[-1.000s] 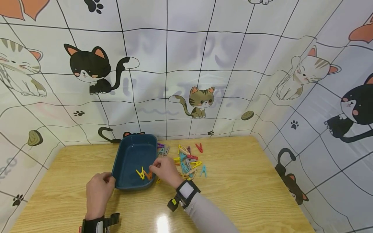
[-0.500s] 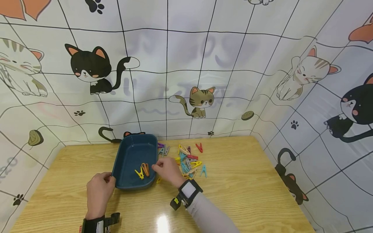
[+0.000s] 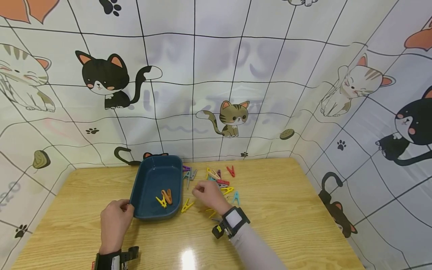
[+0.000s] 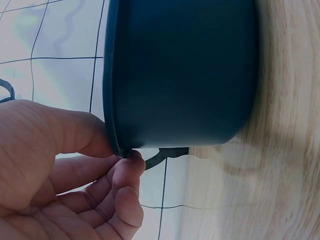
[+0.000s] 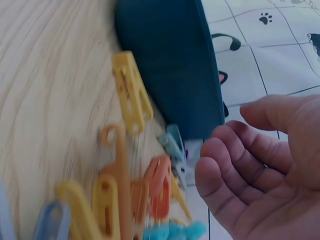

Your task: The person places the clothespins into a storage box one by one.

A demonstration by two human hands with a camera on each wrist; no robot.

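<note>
A dark blue plastic tub (image 3: 158,170) stands on the wooden table. My left hand (image 3: 116,223) pinches its near left rim; in the left wrist view the thumb and fingers close on the rim's corner. Inside the tub lie a yellow clothespin (image 3: 161,201) and an orange clothespin (image 3: 167,195). My right hand (image 5: 260,165) is over the table right of the tub, its fingers loosely bent, thumb apart, nothing between them. Below it lies a pile of colourful clothespins, partly hidden by the hand in the head view. A yellow clothespin (image 3: 186,205) lies between tub and hand.
A red clothespin (image 3: 231,171) and a light blue clothespin (image 3: 236,198) lie at the pile's right edge. Purple and grey clothespins (image 3: 193,174) lie by the tub's far right side. A cat-patterned sheet (image 3: 216,75) rises behind the table (image 3: 287,210).
My right hand has left the tub's right rim and moved right, over the pile. The orange clothespin dropped into the tub beside the yellow one. My left hand has stayed on the rim.
</note>
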